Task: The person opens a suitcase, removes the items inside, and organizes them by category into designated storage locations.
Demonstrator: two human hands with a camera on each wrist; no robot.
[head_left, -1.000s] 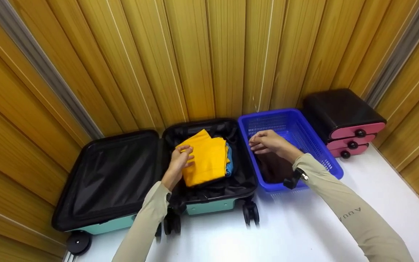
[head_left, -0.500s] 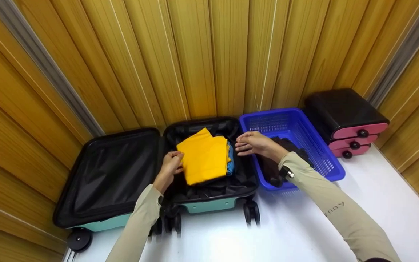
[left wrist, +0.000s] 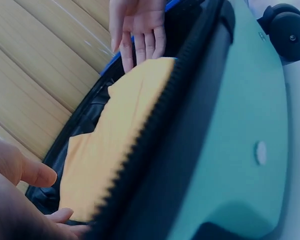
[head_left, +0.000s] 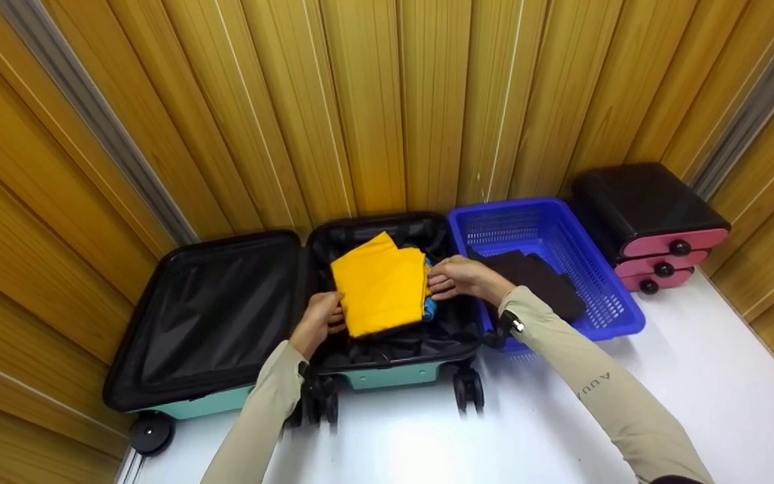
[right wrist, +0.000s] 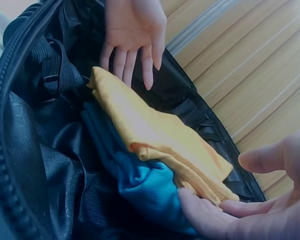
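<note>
A folded yellow cloth (head_left: pixel 381 289) lies on top of a folded blue cloth (right wrist: pixel 147 187) in the right half of an open teal suitcase (head_left: pixel 394 376) with black lining. My left hand (head_left: pixel 318 324) is at the yellow cloth's left edge, its thumb spread from the fingers in the left wrist view. On the opposite side, my right hand (head_left: pixel 464 277) touches the stack's edge. The right wrist view has its fingertips (right wrist: pixel 195 207) right where yellow meets blue, with the thumb raised apart. Both hands have relaxed fingers.
The suitcase's lid half (head_left: pixel 219 309) lies flat to the left. A blue plastic basket (head_left: pixel 612 302) holding dark brown cloth (head_left: pixel 535 275) stands against the suitcase's right side. Beyond it is a black box with pink drawers (head_left: pixel 669 242). A wood-panelled wall (head_left: pixel 387 107) rises behind.
My right hand has moved left from over the basket to the stack's right edge. The left hand has come off the top of the yellow cloth to its left edge.
</note>
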